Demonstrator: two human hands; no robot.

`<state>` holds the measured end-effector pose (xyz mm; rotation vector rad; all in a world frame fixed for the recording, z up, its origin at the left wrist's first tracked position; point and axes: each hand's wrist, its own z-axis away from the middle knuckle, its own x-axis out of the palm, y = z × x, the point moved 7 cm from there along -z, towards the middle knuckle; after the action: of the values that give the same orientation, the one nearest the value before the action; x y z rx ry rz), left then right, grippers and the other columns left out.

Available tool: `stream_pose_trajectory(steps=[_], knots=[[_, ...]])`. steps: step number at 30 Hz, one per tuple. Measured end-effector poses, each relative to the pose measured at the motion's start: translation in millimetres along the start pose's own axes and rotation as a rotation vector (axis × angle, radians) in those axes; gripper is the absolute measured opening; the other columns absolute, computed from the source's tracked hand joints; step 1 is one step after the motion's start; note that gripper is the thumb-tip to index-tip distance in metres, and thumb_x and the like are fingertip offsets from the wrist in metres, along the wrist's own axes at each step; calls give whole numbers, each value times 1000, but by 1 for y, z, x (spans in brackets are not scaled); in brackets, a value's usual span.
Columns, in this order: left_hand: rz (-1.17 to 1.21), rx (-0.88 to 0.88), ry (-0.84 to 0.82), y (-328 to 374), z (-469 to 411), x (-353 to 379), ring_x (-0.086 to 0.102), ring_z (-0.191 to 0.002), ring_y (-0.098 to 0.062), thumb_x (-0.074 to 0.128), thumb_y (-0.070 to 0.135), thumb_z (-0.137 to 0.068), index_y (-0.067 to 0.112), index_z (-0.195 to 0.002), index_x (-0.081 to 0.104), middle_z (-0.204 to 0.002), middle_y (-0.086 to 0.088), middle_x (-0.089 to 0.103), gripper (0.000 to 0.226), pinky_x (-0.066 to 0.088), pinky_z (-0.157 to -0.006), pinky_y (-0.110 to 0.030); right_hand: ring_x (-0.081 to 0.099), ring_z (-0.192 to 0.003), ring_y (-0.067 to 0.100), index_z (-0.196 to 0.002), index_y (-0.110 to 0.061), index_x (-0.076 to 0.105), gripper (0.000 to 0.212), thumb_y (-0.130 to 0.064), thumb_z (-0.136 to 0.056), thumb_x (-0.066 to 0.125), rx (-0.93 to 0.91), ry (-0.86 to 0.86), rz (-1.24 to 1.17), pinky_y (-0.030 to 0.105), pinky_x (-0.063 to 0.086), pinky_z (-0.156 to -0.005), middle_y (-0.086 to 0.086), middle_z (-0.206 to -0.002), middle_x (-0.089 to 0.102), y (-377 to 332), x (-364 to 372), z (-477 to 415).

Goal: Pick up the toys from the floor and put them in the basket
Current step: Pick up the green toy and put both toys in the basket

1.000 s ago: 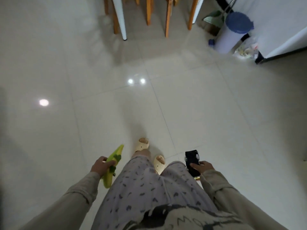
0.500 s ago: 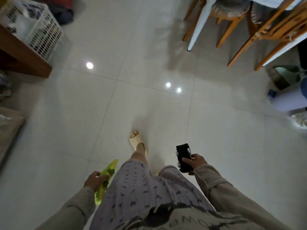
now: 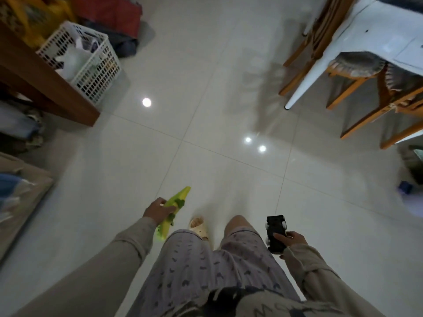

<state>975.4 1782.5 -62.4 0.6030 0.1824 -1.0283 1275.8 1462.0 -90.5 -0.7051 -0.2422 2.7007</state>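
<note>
left hand point(image 3: 158, 210) wrapped around a long green-and-yellow toy point(image 3: 173, 212), smooth plastic, tapering to a point at its far end. right hand point(image 3: 290, 240) gripping a boxy black toy car point(image 3: 275, 232) with pale wheels, fingers over its near end. both toys held off the glossy tiled floor point(image 3: 206, 138). white plastic basket point(image 3: 85, 62), lattice-walled and rectangular, well apart from both hands, standing near the floor's far left corner against a brown wooden board point(image 3: 45, 88), pale items inside.

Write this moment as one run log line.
left hand: holds green toy | right hand: holds black toy car | basket: ahead left
</note>
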Motion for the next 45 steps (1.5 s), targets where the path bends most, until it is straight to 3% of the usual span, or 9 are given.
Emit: stream_pose_trajectory(steps=[8,14,19,25,29,34,39,42,45], knots=[[115,-23,21,70,-54,-26,59,-111,-38,66,19,-83,-2,-113,56,-121,-26,60,38,47,-92,-43,62,-65,31,-109,14,59,42,-15,-81,71,26,-37,45,43,55,-63,22,-91,63,-104,-24,-59],[107,-255,28,73,-82,-34,56,-112,-34,67,22,-80,3,-116,55,-124,-22,59,42,42,-86,-34,57,-80,27,-107,8,64,43,-28,-83,67,-97,-30,321,31,43,-75,26,-112,66,-263,-49,-115],[279,-358,102,89,-99,-41,55,-114,-35,69,26,-78,0,-118,55,-127,-22,58,50,42,-87,-35,63,-105,42,-107,3,59,39,-22,-80,71,-211,-92,432,52,50,-94,27,-114,65,-402,-55,-140],[424,-401,107,119,-116,-54,55,-114,-36,56,39,-50,-1,-117,56,-125,-23,58,78,43,-93,-39,61,-74,32,-117,6,56,46,-18,-81,70,-304,-176,487,34,52,-48,16,-96,60,-529,-23,-144],[493,-433,119,134,-147,-83,56,-113,-36,59,44,-41,-4,-115,57,-121,-24,60,89,43,-93,-38,60,-63,24,-117,6,55,45,-17,-82,70,-317,-208,506,28,52,-39,12,-92,59,-593,9,-152],[486,-452,90,163,-200,-153,55,-116,-36,56,38,-48,-2,-120,55,-127,-25,57,82,43,-94,-37,62,-78,33,-121,6,53,49,-16,-81,71,-293,-193,543,35,54,-49,16,-101,59,-662,46,-164],[491,-398,140,216,-253,-256,55,-117,-35,69,27,-78,1,-123,53,-130,-22,57,55,43,-96,-36,62,-107,39,-117,4,58,47,-18,-78,73,-309,-133,672,49,48,-96,25,-115,65,-723,71,-169],[536,-327,204,248,-280,-317,55,-116,-37,66,19,-82,-1,-121,53,-127,-24,57,46,44,-97,-41,64,-105,35,-112,5,62,42,-19,-80,72,-311,-120,679,39,48,-94,24,-112,67,-755,84,-164],[661,-264,245,274,-304,-367,61,-90,-31,66,15,-82,-1,-108,55,-114,-25,62,32,48,-74,-34,64,-104,39,-110,11,65,41,-19,-82,69,-312,-138,690,40,47,-91,29,-109,68,-796,103,-166]])
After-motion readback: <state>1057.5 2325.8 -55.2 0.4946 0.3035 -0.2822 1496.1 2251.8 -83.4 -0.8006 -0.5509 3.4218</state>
